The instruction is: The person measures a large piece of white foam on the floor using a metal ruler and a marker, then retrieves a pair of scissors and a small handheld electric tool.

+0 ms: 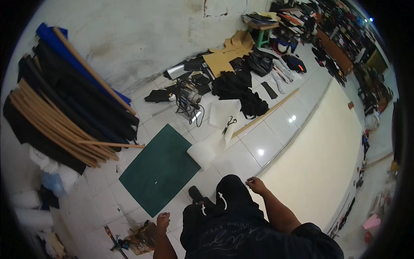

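Note:
My left hand (163,221) hangs beside my body, near the lower corner of a dark green cutting mat (159,170) on the floor. Its fingers are curled; whether anything small is in them is hidden. Curled in toward the palm, the fingers of my right hand (257,185) are beside my knee, close to the edge of a long cream-coloured sheet (310,159); what they hold, if anything, is too small to make out. Beyond the mat, black-handled scissors (229,124) lie on a curling white sheet (206,153), out of reach of both hands.
Rolls of black and blue material (82,82) and several long cardboard tubes (60,125) lie along the left. A wooden strip (267,111) rests on the tiles. Black cloth (237,90), brown card (219,62) and a cabled machine (187,96) lie by the wall.

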Motion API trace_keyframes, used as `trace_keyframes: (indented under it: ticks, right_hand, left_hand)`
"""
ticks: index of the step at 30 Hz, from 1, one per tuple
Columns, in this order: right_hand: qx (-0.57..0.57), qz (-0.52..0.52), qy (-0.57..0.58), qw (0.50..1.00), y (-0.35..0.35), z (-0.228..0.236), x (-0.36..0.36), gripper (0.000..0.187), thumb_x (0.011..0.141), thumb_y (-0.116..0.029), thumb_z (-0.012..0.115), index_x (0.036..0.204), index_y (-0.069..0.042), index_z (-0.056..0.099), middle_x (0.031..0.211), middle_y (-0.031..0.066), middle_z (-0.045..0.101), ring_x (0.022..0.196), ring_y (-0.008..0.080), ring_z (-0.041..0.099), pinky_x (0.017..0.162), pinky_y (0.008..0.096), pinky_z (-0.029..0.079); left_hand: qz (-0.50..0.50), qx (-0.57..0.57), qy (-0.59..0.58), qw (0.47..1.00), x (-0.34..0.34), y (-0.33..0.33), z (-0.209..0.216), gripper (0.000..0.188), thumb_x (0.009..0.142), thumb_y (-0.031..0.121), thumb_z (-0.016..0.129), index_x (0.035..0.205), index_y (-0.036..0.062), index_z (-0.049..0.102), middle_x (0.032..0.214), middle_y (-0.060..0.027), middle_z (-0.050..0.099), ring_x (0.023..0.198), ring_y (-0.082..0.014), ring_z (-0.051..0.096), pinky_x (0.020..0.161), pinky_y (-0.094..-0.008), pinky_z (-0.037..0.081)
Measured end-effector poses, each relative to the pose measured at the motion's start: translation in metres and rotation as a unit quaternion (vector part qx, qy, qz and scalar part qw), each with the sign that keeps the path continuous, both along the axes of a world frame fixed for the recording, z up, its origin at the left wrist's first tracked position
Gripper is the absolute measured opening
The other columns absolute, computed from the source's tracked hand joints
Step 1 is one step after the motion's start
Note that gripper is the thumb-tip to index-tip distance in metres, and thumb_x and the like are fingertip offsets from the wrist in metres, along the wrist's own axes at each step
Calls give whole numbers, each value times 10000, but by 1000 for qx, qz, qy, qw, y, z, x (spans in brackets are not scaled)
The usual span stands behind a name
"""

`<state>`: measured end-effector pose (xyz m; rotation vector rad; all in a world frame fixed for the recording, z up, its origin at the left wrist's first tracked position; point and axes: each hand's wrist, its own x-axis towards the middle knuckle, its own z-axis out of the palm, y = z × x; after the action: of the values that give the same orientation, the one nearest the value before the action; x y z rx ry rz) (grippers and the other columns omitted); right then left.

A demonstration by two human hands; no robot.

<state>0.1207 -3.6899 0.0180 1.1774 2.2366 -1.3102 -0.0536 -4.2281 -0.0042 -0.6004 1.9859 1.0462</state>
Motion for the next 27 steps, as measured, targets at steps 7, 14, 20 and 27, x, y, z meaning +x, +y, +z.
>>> trace_keyframes:
  ticks: [7,14,20,27]
  right_hand:
    - [-6,115,-24,993,47,37,-150,427,850,-413,647,1090,-60,663,1038,193,680,980,332,654,856,414,513]
    - [-14,240,-98,966,153,-125,-239,396,885,-367,632,1059,-13,664,979,154,695,893,268,672,785,387,537]
    - [-147,121,-185,964,248,-369,-322,249,888,-222,613,888,20,672,734,84,668,642,148,633,596,312,536]
    - [145,-11,-95,985,298,-573,-448,310,776,-220,729,940,18,616,805,126,666,681,221,648,606,363,524]
  left_hand:
    - [36,-40,67,996,-121,85,36,328,907,270,589,1116,16,583,903,-53,600,750,-174,564,626,-313,448]
    - [43,-10,-11,999,-78,199,-132,390,853,287,679,1106,0,603,922,-108,653,752,-187,621,670,-336,510]
    - [-214,5,32,976,-87,344,-302,501,855,327,678,1201,-19,571,1113,-203,631,1096,-325,586,963,-393,437]
    - [23,-179,138,974,-164,389,-477,872,778,315,785,1417,-36,306,1420,-262,368,1330,-355,355,1116,-422,275]
